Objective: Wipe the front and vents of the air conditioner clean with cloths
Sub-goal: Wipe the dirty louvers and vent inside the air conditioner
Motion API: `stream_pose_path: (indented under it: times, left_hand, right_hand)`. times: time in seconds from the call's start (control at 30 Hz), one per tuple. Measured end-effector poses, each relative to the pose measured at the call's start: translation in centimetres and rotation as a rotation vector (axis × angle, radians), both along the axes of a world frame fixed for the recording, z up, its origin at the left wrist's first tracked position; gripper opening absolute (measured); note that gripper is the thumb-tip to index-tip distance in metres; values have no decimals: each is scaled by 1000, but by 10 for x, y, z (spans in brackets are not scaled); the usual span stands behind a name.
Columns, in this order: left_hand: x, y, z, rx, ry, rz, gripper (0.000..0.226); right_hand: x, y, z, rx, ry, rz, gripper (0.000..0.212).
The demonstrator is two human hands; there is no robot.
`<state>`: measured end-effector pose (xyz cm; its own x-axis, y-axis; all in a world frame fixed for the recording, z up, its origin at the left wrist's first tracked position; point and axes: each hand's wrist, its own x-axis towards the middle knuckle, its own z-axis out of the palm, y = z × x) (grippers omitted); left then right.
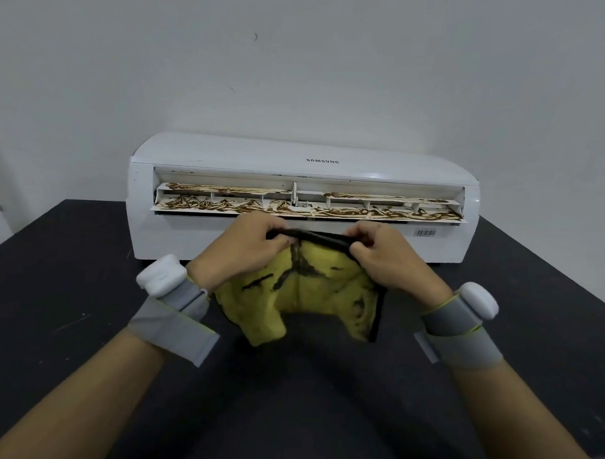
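Lettering reading SAMSUNG is seen on the white plastic air conditioner (302, 198) at frame centre, its open vent (309, 203) smeared brown. Just below, a stained yellow cloth with black edging (309, 291) is pinched by the left hand (249, 248) and right hand (389, 256) above the black table (69, 290).

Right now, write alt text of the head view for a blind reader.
The left hand and right hand pinch the black edge of a stained yellow cloth above a black table. Behind it sits a white air conditioner whose open vent flaps are streaked with brown grime.
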<state>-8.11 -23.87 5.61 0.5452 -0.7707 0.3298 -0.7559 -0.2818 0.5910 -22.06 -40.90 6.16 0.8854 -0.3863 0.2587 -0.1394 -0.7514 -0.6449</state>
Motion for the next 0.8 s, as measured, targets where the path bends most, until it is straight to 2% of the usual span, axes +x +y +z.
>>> stream_pose_path:
  times: [0.07, 0.17, 0.27, 0.43, 0.5, 0.63, 0.7, 0.8]
  left_hand:
    - [3, 1, -1, 48, -25, -11, 15]
    - [10, -1, -3, 122, -51, 27, 37]
    - [16, -2, -6, 175, -90, 21, 56]
    - [17, 1, -3, 69, -147, -2, 44]
    - [13, 7, -3, 95, -137, -56, 37]
    - [0, 15, -14, 306, 85, -199, 28]
    - [-8, 14, -25, 448, 172, -249, 27]
    - [-17, 7, -40, 490, 383, -259, 31]
  right_hand:
    - [1, -3, 4, -24, -23, 60, 20]
    - [0, -7, 5, -18, 5, 139, 9]
    - [2, -14, 1, -103, 87, 149, 28]
    - [6, -23, -4, -173, -118, 98, 32]
    - [2, -26, -8, -179, -158, 129, 32]
    - [-11, -32, -23, -186, 13, 242, 27]
    - [-15, -32, -33, -212, 34, 242, 15]
    - [-14, -23, -44, -350, -5, -19, 17]
